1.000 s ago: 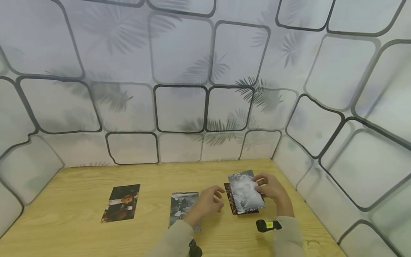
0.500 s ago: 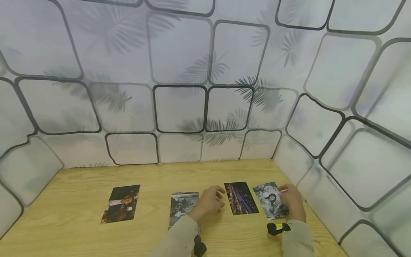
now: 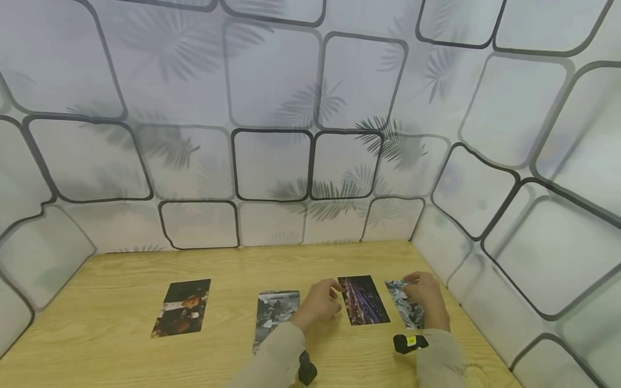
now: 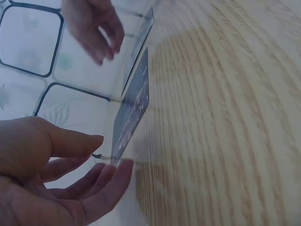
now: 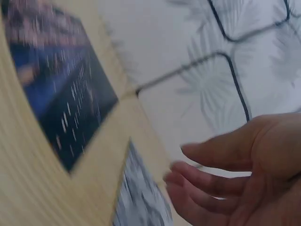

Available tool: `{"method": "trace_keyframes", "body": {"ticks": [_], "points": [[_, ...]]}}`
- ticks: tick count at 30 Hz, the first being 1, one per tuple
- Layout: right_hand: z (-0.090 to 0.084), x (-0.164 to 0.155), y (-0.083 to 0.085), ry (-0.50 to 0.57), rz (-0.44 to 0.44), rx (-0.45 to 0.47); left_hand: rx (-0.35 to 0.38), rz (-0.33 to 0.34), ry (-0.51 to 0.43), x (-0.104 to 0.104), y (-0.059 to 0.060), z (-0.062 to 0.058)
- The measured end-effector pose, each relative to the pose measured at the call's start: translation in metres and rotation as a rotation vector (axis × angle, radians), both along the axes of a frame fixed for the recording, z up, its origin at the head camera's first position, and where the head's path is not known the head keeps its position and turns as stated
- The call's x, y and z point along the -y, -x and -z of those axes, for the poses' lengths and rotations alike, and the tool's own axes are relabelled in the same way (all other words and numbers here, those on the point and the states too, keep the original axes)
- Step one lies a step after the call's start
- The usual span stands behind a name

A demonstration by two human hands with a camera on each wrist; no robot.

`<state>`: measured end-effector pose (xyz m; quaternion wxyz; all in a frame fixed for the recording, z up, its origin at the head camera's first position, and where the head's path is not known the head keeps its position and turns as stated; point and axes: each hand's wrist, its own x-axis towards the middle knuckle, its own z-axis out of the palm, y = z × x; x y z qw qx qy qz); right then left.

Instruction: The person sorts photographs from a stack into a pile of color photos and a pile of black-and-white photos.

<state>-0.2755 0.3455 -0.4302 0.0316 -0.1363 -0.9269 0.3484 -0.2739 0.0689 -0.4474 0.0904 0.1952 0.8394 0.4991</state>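
Note:
My right hand [image 3: 427,296] hovers over a black-and-white photo print [image 3: 400,300] at the table's right side and hides part of it. Its fingers [image 5: 211,186] are loosely bent, and nothing shows between them in the right wrist view. Just left of that print lies a colour night-city photo print [image 3: 365,300]. My left hand [image 3: 318,304] stands by the city print's left edge, thumb and fingers apart and holding nothing. Whether its fingertips touch the print [image 4: 134,103] I cannot tell. Under my left forearm, another black-and-white print [image 3: 276,312] is partly covered.
A dark colour photo print [image 3: 182,308] lies on the left of the wood-grain table [image 3: 233,269]. Patterned fabric walls [image 3: 271,161] with leaf shapes close off the back and sides. Black wrist cameras [image 3: 408,343] sit on both wrists.
My right hand carried the black-and-white print off the city print, set it down to the right, then let go and moved slightly back left. My left hand has barely moved.

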Motion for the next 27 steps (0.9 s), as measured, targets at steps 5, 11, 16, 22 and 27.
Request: {"method": "trace_keyframes", "body": {"ticks": [5,11,16,22,27], "points": [[-0.002,0.041,0.008,0.213,-0.122,0.083,0.004,-0.037,-0.009,-0.006,0.003,0.001],[0.006,0.058,0.012,0.063,-0.116,0.095,0.113,-0.090,-0.106,-0.013,0.005,0.002],[0.006,0.056,0.010,0.220,-0.113,0.134,0.129,-0.123,-0.098,-0.015,0.005,0.003],[0.004,0.054,0.011,0.321,-0.086,0.161,0.163,-0.155,-0.123,-0.012,0.006,0.006],[0.006,0.055,0.010,0.296,-0.126,0.163,0.180,-0.169,-0.155,-0.007,0.004,0.008]]}}
